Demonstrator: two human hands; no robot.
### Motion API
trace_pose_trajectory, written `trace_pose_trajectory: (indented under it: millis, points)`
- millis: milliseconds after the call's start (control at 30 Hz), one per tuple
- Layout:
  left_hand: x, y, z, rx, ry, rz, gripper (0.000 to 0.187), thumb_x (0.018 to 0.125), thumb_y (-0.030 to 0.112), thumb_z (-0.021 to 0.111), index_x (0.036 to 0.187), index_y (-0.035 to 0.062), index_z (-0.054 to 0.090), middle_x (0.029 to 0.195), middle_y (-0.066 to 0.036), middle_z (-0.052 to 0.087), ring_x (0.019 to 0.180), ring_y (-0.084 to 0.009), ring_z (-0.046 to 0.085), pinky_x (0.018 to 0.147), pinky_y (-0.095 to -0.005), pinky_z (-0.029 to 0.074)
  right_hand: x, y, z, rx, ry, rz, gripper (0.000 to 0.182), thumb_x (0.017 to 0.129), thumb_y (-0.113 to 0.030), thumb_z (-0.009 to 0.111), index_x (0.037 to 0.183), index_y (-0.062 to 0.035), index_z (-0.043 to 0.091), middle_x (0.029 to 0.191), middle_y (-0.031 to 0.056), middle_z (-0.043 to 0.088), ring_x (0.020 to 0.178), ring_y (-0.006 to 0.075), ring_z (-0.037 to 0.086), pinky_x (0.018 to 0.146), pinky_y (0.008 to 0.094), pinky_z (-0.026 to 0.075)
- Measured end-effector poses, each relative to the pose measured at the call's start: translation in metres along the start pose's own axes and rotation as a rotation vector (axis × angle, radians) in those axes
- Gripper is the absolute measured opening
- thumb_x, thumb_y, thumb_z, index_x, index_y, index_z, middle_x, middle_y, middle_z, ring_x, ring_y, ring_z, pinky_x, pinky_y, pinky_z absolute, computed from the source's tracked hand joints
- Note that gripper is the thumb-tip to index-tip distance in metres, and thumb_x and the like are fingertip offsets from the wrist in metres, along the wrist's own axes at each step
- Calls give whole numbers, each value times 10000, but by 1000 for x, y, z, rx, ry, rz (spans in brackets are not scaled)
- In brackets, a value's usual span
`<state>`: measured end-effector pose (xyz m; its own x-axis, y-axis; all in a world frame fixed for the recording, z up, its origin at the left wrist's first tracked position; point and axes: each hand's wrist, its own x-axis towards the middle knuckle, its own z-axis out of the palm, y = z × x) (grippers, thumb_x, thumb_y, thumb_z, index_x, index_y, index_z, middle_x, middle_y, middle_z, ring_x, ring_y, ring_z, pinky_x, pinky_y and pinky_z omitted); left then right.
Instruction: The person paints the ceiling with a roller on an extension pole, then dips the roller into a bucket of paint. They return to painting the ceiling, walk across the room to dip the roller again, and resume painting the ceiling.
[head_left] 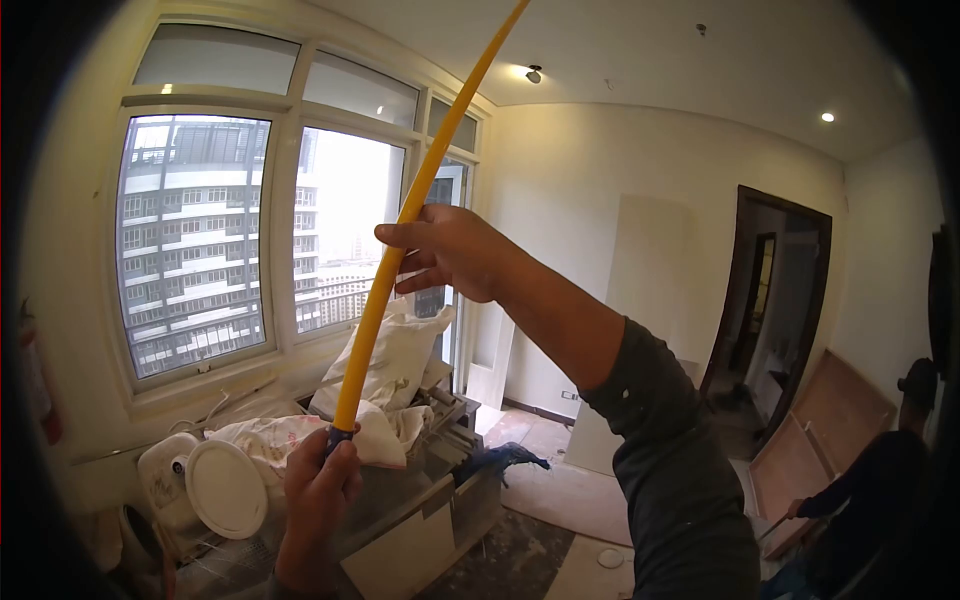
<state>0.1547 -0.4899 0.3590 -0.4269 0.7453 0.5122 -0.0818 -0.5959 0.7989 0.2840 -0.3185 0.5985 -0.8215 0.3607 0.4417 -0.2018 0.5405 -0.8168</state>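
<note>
Before the framed windows [195, 240], a smooth, slender yellow pole [372, 320] slants upward; the left hand [320, 490] is closed around its dark-blue lower end, while the right hand [455, 250] pinches it loosely higher up, fingers half-curled, above crumpled white sacks [398, 350].

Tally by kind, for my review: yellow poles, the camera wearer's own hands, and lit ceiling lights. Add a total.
Yellow pole: 1
Own hands (left hand, right hand): 2
Lit ceiling lights: 2
Total: 5
</note>
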Motion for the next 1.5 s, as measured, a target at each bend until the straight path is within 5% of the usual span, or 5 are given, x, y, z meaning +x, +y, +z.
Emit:
trace_pose_trajectory:
  millis: [567,767,1000,1233,1500]
  points:
    - [194,-79,131,95,-56,42,297,981,219,584,1128,-37,601,634,9,479,460,-55,404,447,-234,366,70,76,-211,69,224,-64,414,864,-299,757,1094,-10,570,951,128,617,895,265,674,900,426,565]
    - [259,-114,183,111,-40,36,272,975,256,610,1009,-14,621,622,15,483,447,-55,412,439,-233,369,90,107,-278,164,381,-84,361,847,-301,778,1007,-30,600,925,102,617,906,256,671,882,423,560]
    - [325,-146,225,123,-60,38,264,975,278,616,908,23,602,604,24,472,442,-64,408,435,-235,360,120,145,-341,212,449,-151,471,828,-336,795,1079,-9,566,960,86,569,946,240,630,838,422,554]
    - [361,-172,233,67,-82,-3,266,980,277,608,937,15,600,608,16,474,446,-71,411,443,-237,362,138,164,-368,170,490,-122,504,822,-354,796,1112,-15,562,1001,86,567,970,233,624,825,407,553]
    - [311,-178,181,35,-85,26,269,1000,243,571,1084,-9,615,625,18,476,465,-61,412,460,-237,375,116,168,-314,11,303,-114,593,832,-386,778,1202,1,525,1085,112,590,1033,229,616,914,401,532]
